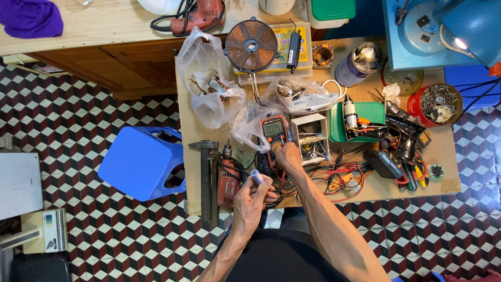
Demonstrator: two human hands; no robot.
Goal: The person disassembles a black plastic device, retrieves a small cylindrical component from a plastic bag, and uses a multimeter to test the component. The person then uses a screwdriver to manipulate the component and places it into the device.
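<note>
**Inspector:** What did the left hand hold at the time of observation?

**Assessor:** Its fingers were closed around a small pale cylindrical part, pinched at the fingertips and raised just above the near edge of the workbench. The part stood tilted, its upper end clear of the hand.

**Inspector:** And the right hand?

**Assessor:** It rested on the lower half of an orange-and-black multimeter, fingers curled down onto the body below the display. Whether they gripped the dial or merely pressed on it could not be told.

**Inspector:** Position of the meter?

**Assessor:** Lying flat near the middle of the bench, just beside a white open box of small parts on its right and a crumpled clear plastic bag on its left. Red and black leads trailed across the bench to the right of the hands.

**Inspector:** Surroundings?

**Assessor:** A red power drill lay left of the left hand. A copper coil disc sat at the far side. A blue plastic stool stood on the tiled floor to the left.
</note>
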